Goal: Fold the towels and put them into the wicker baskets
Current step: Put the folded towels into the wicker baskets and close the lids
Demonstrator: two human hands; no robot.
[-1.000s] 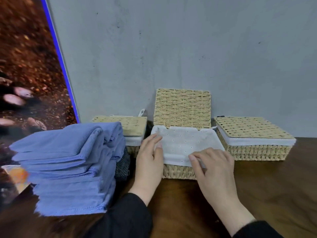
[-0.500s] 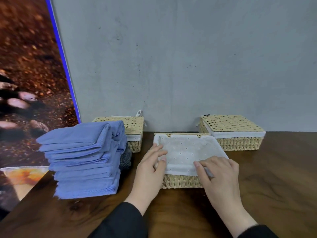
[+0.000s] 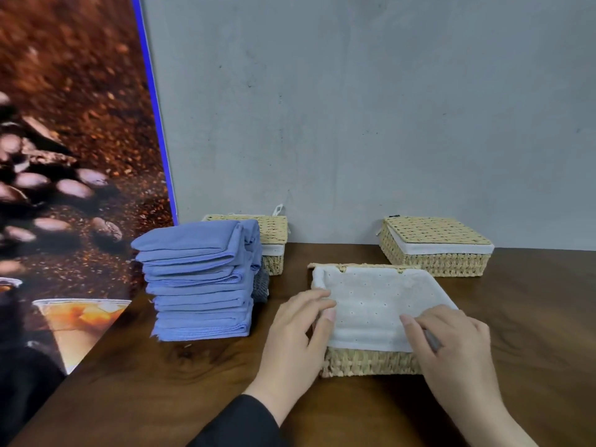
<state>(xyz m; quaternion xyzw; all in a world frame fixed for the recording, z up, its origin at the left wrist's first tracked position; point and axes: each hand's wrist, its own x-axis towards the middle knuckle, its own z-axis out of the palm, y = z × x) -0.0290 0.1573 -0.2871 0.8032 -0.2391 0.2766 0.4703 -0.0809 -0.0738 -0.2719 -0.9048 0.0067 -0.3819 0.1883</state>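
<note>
Both hands are still resting relaxed on the near wicker basket (image 3: 367,362): left hand (image 3: 298,333) at its left rim, right hand (image 3: 451,343) on the white liner (image 3: 371,304). Its lid, upright earlier, is now lying flat behind. The blue towels (image 3: 200,279) are sitting stacked left of this basket.

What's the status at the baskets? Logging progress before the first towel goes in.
Both hands on the near basket: left hand and right hand resting on its white liner. Towel stack untouched. Nothing in the way.
</note>
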